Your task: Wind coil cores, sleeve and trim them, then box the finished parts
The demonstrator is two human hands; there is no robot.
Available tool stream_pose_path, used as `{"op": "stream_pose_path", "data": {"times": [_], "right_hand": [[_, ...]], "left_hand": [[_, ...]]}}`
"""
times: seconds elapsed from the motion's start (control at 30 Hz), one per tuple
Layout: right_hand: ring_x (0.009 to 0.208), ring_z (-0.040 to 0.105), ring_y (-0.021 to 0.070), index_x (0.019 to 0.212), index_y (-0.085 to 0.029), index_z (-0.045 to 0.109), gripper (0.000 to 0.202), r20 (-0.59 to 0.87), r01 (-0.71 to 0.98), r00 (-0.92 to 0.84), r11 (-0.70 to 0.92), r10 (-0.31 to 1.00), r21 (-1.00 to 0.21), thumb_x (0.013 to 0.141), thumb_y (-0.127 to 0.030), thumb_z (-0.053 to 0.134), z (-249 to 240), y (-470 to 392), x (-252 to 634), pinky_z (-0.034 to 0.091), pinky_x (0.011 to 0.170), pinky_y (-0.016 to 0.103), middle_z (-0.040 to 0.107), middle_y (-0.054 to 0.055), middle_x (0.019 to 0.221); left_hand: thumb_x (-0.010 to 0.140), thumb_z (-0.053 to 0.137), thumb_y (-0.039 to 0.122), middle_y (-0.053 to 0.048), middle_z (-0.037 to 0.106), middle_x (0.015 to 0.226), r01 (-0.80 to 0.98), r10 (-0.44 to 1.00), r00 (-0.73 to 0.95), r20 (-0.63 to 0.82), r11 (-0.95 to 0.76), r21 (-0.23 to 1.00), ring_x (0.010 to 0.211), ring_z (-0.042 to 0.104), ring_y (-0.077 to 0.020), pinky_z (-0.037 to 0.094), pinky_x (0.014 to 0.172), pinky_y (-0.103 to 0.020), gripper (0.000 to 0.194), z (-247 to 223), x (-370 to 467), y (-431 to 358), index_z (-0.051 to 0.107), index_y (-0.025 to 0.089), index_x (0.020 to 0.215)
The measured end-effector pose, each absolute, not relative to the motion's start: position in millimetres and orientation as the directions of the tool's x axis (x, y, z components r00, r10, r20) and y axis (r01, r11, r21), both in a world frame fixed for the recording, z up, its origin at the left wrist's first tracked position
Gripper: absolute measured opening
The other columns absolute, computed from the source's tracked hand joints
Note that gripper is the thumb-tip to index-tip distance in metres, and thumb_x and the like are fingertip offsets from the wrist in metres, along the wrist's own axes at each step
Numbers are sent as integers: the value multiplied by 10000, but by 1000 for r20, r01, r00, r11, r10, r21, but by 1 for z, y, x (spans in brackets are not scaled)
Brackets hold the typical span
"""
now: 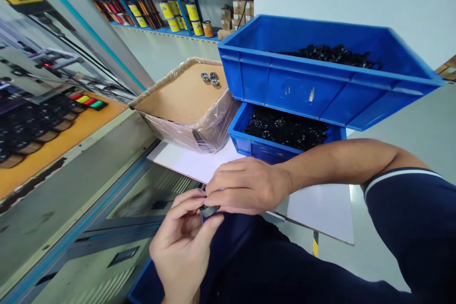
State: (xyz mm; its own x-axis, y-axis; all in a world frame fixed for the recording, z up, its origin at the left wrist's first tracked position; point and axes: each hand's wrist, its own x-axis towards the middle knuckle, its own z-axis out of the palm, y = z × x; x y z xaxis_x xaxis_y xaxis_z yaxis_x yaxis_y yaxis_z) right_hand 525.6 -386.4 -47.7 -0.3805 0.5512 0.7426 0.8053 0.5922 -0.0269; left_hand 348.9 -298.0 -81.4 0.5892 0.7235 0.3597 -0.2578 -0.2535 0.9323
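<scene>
The white counter [320, 213] carries a lower blue bin [245, 141], above which an upper blue bin [320, 85] sits, while a film-wrapped cardboard box [178, 97] stands just beside them. In front of the counter's near edge, the right hand [249, 185] reaches in from one side and the left hand [185, 228] comes up from below, and between them, in midair, is the dark part [209, 210]. The left thumb and fingers are pinched on its near side, and the right fingers are closed over its far side, hiding much of it. Loose black parts [331, 54] heap up in the upper bin, and a small cluster of round pieces [211, 78] lies in the box. The held part looks light and stiff, probably hard plastic or metal; its smooth, curved edge could roll or slip under careless fingertips. Any fine ribs or thin walls, too covered to make out, might chip or bend, so a light hold on the outer rim with thumb and forefinger opposed should serve best.
</scene>
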Motion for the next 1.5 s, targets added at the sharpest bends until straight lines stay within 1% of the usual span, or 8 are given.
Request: {"op": "stream_pose_path", "data": {"times": [0.23, 0.5, 0.63, 0.8, 0.97, 1.1, 1.33, 1.5], "right_hand": [[1053, 589, 136, 1062, -89, 611, 229, 753, 805, -280, 573, 595, -154, 1030, -279, 487, -45, -381, 526, 516, 975, 303, 661, 117, 1042], [899, 595, 133, 1023, -78, 601, 193, 804, 819, -291, 569, 518, -70, 1021, -238, 494, -42, -382, 522, 538, 845, 274, 672, 93, 929], [848, 569, 136, 993, -83, 601, 234, 769, 836, -320, 546, 554, -46, 1039, -229, 424, -43, -384, 522, 524, 794, 276, 656, 88, 882], [881, 571, 142, 1028, -92, 600, 188, 733, 851, -335, 524, 591, -34, 1021, -222, 465, -41, -383, 523, 521, 830, 288, 657, 87, 920], [958, 593, 142, 1031, -81, 597, 205, 776, 823, -281, 558, 564, -108, 984, -280, 583, -35, -380, 523, 539, 891, 288, 671, 96, 946], [939, 602, 143, 997, -82, 607, 161, 803, 801, -281, 589, 526, -106, 994, -232, 549, -35, -379, 523, 550, 889, 298, 678, 100, 938], [902, 608, 159, 1024, -101, 595, 192, 716, 857, -304, 509, 628, -83, 997, -270, 508, -38, -381, 520, 541, 821, 311, 676, 95, 916], [843, 609, 166, 972, -117, 599, 155, 707, 865, -271, 488, 654, -119, 964, -266, 555, -34, -380, 515, 546, 766, 305, 664, 87, 890]], "left_hand": [[755, 813, 428, -32, 778, 871, -334, 603, 797, 37, 387, 859, 738, 732, -132, 602, 711, -222, 329, -78, 360, -294, 758, 274, 1040], [770, 805, 196, -20, 765, 932, -249, 671, 711, 209, -38, 968, 718, 701, -89, 553, 660, -132, 278, -87, 343, -283, 737, 250, 1034], [797, 778, 212, -12, 766, 893, -221, 659, 717, 227, -94, 971, 717, 697, -90, 556, 681, -137, 205, -83, 345, -284, 740, 241, 996], [749, 829, 250, 12, 724, 762, -234, 659, 737, 151, 39, 971, 661, 671, -79, 535, 639, -128, 220, -76, 353, -286, 717, 227, 937], [785, 791, 399, -12, 731, 808, -285, 571, 820, 30, 364, 887, 695, 694, -136, 582, 725, -271, 342, -84, 353, -281, 669, 269, 1078], [791, 770, 452, -35, 720, 849, -226, 512, 858, -28, 427, 876, 702, 682, -154, 580, 753, -327, 377, -89, 350, -279, 652, 254, 1089], [791, 763, 416, -37, 699, 827, -183, 613, 777, 144, 1, 983, 740, 651, -170, 533, 707, -258, 298, -78, 345, -278, 684, 227, 1008], [837, 697, 360, -31, 705, 794, -138, 614, 717, 329, -338, 931, 734, 655, -178, 519, 690, -255, 169, -67, 345, -282, 714, 226, 940]]}}
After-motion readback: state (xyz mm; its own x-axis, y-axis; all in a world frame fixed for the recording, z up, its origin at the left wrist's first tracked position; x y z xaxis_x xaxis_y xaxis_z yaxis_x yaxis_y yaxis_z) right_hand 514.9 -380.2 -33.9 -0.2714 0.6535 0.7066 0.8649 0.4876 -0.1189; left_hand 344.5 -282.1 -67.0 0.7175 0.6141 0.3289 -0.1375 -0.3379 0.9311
